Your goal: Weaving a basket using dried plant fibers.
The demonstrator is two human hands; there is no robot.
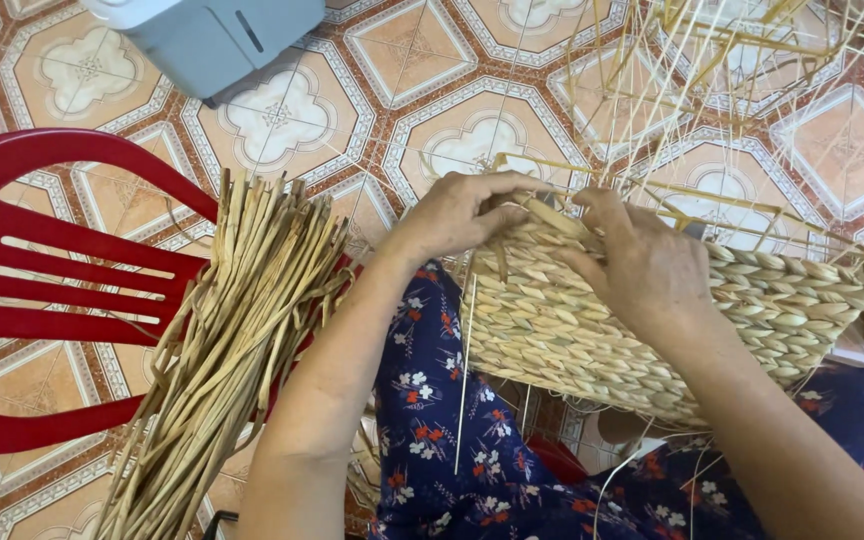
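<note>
— Where's the basket (652,330)?

— On the lap, under both hands. The left hand (462,215) is curled shut on a straw strand (542,210) at the woven rim; the right hand (642,265) lies just beside it, fingers pressed together against the weave, though I can't quite tell whether it pinches anything.

— How would it handle?

— Light, I'd judge, and stiff where woven. The bare stakes (692,80) beyond the hands look springy and brittle, so grip the woven wall.

— Any packages or labels?

— None visible. Left of the left hand, a bundle of dried straw (242,330) leans on a red plastic chair (42,260); further off is a pale blue-grey box (212,35) on the tiled floor (412,60).
</note>
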